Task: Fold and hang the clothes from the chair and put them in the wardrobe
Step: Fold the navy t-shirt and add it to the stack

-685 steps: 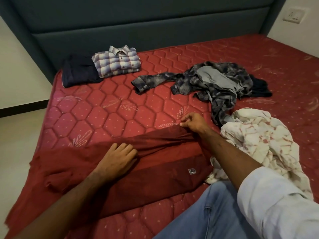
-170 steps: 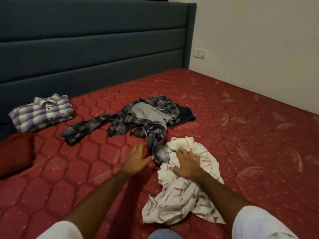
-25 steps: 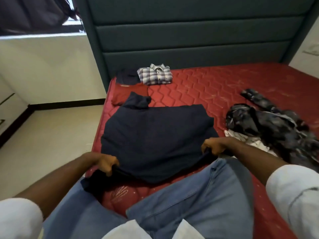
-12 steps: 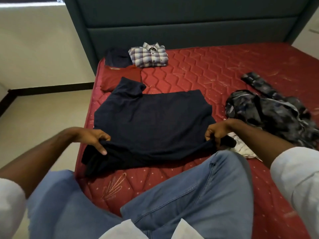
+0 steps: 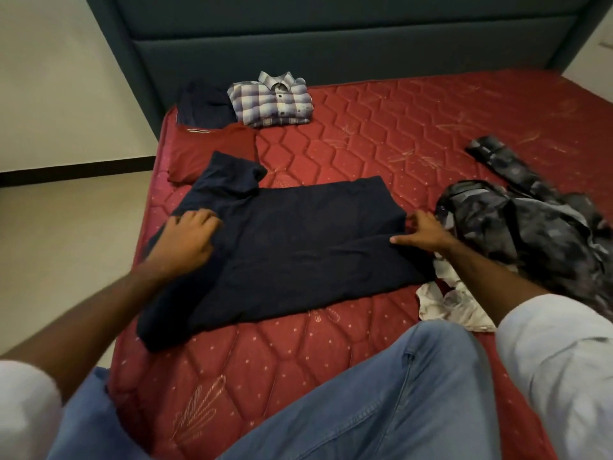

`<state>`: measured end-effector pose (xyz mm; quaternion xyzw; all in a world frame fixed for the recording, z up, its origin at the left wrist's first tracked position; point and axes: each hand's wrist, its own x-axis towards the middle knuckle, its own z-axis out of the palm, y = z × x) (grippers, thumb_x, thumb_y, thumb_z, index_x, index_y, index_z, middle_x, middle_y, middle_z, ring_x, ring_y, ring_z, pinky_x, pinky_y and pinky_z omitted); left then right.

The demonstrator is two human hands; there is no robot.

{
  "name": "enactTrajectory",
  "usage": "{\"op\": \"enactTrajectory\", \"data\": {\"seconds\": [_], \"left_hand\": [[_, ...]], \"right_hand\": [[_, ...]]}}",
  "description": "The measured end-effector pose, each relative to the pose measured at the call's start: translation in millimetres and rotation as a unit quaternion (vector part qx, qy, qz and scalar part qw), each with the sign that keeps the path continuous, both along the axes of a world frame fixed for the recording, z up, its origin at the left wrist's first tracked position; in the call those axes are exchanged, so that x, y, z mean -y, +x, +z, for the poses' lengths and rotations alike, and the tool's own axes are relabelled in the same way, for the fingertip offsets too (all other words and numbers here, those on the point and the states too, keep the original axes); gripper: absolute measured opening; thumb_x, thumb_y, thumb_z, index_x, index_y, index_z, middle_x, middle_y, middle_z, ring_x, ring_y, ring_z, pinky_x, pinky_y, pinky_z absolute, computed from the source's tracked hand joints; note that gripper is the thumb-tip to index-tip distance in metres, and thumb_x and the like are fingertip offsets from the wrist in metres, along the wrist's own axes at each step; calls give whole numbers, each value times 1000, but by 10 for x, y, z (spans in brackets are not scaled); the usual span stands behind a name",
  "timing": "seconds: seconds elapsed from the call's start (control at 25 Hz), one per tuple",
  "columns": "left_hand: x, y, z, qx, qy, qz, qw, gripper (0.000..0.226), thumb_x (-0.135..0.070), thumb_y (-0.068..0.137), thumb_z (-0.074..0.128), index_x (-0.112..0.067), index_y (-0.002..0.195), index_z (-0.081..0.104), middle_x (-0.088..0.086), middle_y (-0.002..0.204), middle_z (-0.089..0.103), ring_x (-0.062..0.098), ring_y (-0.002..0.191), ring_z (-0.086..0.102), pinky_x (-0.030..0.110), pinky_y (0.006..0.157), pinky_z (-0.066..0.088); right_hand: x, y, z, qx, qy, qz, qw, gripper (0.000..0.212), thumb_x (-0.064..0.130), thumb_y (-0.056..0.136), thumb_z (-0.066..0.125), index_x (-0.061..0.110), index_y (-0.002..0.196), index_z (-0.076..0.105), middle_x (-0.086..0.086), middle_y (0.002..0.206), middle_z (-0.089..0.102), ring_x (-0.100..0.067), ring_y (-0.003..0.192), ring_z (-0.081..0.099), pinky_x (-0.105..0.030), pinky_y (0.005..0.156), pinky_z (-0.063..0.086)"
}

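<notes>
- Nearest the camera, a bent knee in blue jeans (image 5: 381, 403) rests on the red quilted mattress (image 5: 381, 137), with white sleeves at both lower corners.
- Just beyond it, the navy T-shirt (image 5: 298, 250) lies flat across the mattress; half a second ago its near hem was pinched up in both hands, and now that hem lies down on the mattress.
- Left hand (image 5: 187, 240) has let go of the hem and rests palm-down on the shirt's left side, fingers loosely spread and gripping nothing.
- Right hand (image 5: 423, 232) presses the shirt's right edge with straight fingers, thumb out over the cloth, nothing pinched.
- Shirt's near left corner reaches close to the mattress's left edge, beyond which is bare floor (image 5: 66, 244); bare mattress shows between the shirt and the knee.
- Touching the shirt's right edge, a crumpled white patterned garment (image 5: 454, 303) lies under the right forearm, with a grey camouflage shirt (image 5: 530, 227) heaped just beside it.
- Farther back, a folded maroon garment (image 5: 215, 147) sits at the shirt's upturned far left corner.
- Against the dark headboard (image 5: 331, 38), a folded dark garment (image 5: 205, 106) and a folded plaid shirt (image 5: 273, 99) lie side by side; open mattress stretches to their right.
</notes>
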<state>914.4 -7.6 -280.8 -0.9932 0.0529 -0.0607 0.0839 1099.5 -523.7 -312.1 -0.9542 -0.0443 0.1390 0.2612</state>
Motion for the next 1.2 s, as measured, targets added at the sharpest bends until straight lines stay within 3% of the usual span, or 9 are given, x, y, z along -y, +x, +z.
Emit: {"op": "enactTrajectory", "data": {"seconds": [0.12,0.24,0.4,0.56,0.68,0.84,0.92,1.0,1.2], "left_hand": [[822,-28,-356,0,-55,-108,993,34,-40,89,44,-24,117,57,-1,127,56,25,108,59,43,80,41],[1432,61,-693,-50,-84,-120,988,47,-51,97,37,-25,133,53,-2,141,52,20,125,54,43,95,43],[1696,18,-1001,-91,-94,-86,988,64,-57,102,27,-23,155,37,2,164,30,24,152,27,60,118,26],[1711,-10,-1010,-76,-97,-91,988,66,-56,103,22,-25,161,25,2,170,15,21,156,14,60,122,17],[1727,-39,-1012,-57,-113,-62,990,70,-57,101,26,-20,160,28,4,165,28,23,151,28,56,119,24],[1614,105,-959,-2,-156,36,987,69,-61,96,31,-17,147,45,3,129,52,26,113,52,47,94,38],[1547,154,-957,-6,-146,42,988,67,-63,95,29,-19,140,52,2,121,52,25,105,51,46,87,40],[1515,132,-999,5,-132,29,991,64,-60,96,29,-19,138,55,3,122,53,25,105,51,46,87,41],[1499,92,-1061,10,-139,11,990,60,-52,99,30,-17,144,49,5,144,49,28,131,47,51,105,36]], "right_hand": [[224,-28,-263,-32,81,-61,994,57,67,55,89,23,73,58,5,74,60,-10,67,55,-25,64,47],[263,-233,-235,-121,138,-51,982,34,30,77,88,9,70,63,-2,63,57,-9,56,52,-25,55,41],[296,-295,-304,-38,269,-99,957,27,3,91,72,13,79,51,-3,73,54,-4,63,53,-18,59,44],[264,-318,-430,33,270,-68,960,18,-2,96,62,10,101,50,-4,89,57,-11,82,53,-21,74,45],[217,-307,-403,72,281,8,957,17,7,96,59,14,112,57,-6,109,65,-15,102,59,-29,92,46],[211,-282,-306,71,338,-1,938,14,16,98,57,7,108,58,-6,103,65,-14,98,60,-31,86,48],[246,-328,-308,84,294,-19,952,9,13,102,54,5,105,57,-3,96,65,-13,92,60,-34,82,43],[257,-372,-323,99,152,-15,983,13,14,105,52,4,111,56,-14,101,68,-30,99,63,-32,79,37],[276,-412,-286,61,5,-16,998,28,27,106,51,2,117,49,-32,111,63,-45,107,61,-37,75,33]]}}
